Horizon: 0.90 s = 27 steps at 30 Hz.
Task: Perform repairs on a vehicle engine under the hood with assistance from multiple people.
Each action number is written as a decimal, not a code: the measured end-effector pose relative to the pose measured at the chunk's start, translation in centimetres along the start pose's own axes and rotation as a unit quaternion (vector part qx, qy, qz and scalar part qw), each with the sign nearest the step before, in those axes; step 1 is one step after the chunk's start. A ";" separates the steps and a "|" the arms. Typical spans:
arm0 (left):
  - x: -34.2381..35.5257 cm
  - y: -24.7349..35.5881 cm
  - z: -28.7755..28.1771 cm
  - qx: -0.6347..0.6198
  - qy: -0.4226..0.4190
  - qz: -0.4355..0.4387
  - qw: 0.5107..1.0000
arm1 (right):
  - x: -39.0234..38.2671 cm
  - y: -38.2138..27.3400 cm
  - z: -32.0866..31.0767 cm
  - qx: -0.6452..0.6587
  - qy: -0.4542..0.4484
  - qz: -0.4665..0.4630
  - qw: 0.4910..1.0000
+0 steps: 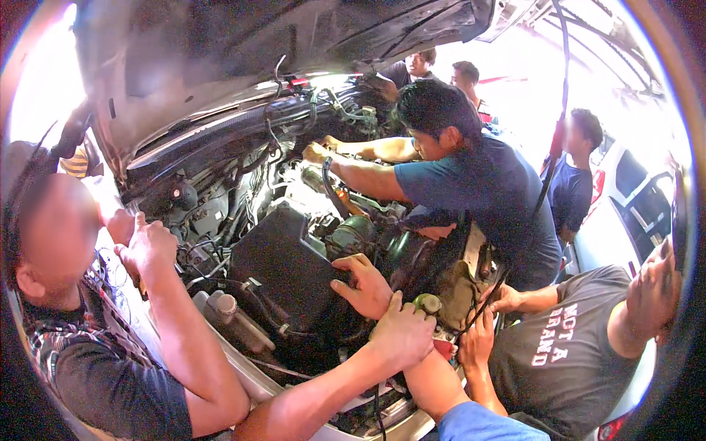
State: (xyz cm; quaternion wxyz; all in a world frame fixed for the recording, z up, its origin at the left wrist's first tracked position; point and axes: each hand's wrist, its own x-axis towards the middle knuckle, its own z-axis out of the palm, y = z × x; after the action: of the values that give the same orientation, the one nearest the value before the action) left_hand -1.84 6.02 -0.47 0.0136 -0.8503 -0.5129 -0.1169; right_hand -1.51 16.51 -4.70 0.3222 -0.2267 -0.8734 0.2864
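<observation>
My right hand (360, 283), below a blue sleeve, rests with bent, spread fingers on the edge of a black engine cover (276, 246). My left hand (401, 334) crosses over my right wrist with curled fingers; what lies under them is hidden. A green-topped round fitting (428, 304) sits just beyond those fingers. Left of the cover's lower end is a translucent reservoir with a cap (226, 305). Hoses, wires and a ribbed intake duct (349, 234) fill the engine bay around the cover.
A raised hood (243, 37) spans the top. A co-worker at left (110, 345) grips near the fender. Another in a dark-blue shirt (485, 191) reaches deep into the bay. One in grey (559, 353) handles a black cable at right. More people and a white vehicle (625, 220) stand behind.
</observation>
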 end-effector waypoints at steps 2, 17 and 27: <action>0.0 0.0 0.0 -0.005 0.005 0.006 1.000 | -0.2 0.2 0.1 0.006 0.009 -0.005 1.000; 0.4 0.2 -0.9 0.014 -0.047 0.024 0.999 | -0.6 1.4 1.3 -0.027 0.032 0.003 0.999; 0.2 0.3 -0.4 0.017 -0.003 0.029 0.999 | -0.8 1.0 0.5 0.022 0.019 -0.006 1.000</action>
State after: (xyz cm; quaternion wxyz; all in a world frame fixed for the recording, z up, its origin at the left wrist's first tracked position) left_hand -1.53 6.02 -0.05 0.0303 -0.8648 -0.4900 -0.1052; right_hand -1.11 16.53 -6.02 0.3450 -0.2196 -0.8620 0.2994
